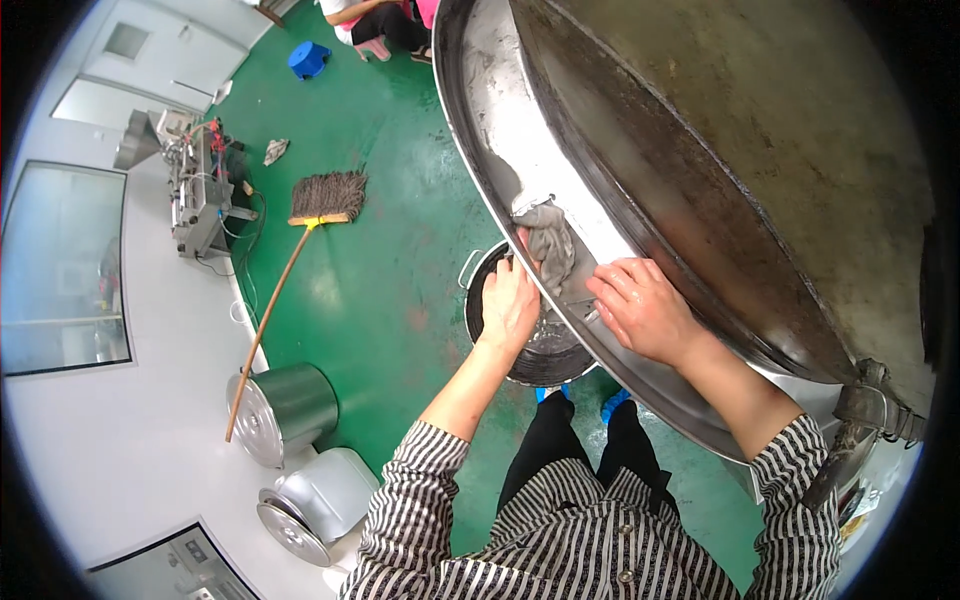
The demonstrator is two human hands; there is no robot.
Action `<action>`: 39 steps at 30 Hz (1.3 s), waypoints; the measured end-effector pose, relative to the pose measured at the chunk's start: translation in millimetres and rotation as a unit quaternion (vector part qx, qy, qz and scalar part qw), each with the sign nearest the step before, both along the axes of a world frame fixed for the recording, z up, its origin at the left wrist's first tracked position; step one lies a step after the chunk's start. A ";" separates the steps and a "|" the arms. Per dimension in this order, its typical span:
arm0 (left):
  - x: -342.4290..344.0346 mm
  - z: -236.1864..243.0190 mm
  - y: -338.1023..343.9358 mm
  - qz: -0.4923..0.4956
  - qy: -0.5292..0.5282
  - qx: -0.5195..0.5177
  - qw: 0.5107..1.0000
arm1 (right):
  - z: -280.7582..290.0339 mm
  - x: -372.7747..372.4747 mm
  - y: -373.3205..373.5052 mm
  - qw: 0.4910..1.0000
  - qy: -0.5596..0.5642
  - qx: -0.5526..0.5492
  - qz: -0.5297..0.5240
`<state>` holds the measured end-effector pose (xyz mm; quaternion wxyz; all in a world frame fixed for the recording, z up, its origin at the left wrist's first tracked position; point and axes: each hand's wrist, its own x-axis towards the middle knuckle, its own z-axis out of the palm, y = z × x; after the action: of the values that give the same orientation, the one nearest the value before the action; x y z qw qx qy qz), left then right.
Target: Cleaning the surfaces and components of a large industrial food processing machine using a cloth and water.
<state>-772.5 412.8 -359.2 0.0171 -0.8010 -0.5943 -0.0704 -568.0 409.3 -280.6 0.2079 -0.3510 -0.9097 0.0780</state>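
A very large, tilted steel wok-like pan point(500, 130) fills the upper right, its inside dark and stained. My left hand point(508, 305) grips a wet grey rag point(550, 245) that hangs over the pan's shiny rim. My right hand point(640, 310) lies flat on the rim right beside the rag, fingers spread. Below the rim, on the green floor, stands a dark round pot point(545, 362) with a metal handle, partly hidden by my left hand.
A broom point(320, 200) with a long wooden handle leans near the white wall. Two steel lidded buckets point(285, 410) stand at the lower left. A metal machine point(200, 185) sits by the wall. A blue stool point(308, 60) and a seated person point(385, 25) are farther off.
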 end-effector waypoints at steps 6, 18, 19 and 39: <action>9.1 -20.8 -7.6 0.045 -0.449 0.003 0.893 | -12.1 -49.3 33.4 0.994 0.036 0.026 -0.104; 14.4 -11.3 -8.9 0.078 -0.619 -0.130 0.771 | -24.7 -72.9 38.9 0.977 -0.133 0.059 -0.159; 12.7 -7.0 -10.2 0.109 -0.665 -0.207 0.710 | -24.0 -73.3 39.8 0.981 -0.109 0.046 -0.151; 20.1 10.0 -9.9 0.086 -0.962 -0.237 0.101 | -16.4 -65.8 33.0 0.532 0.535 -0.651 -0.085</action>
<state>-752.4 402.9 -349.2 -0.7542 0.0338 -0.1619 -0.6355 -633.8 442.2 -297.0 0.3758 -0.3570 -0.2919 0.8038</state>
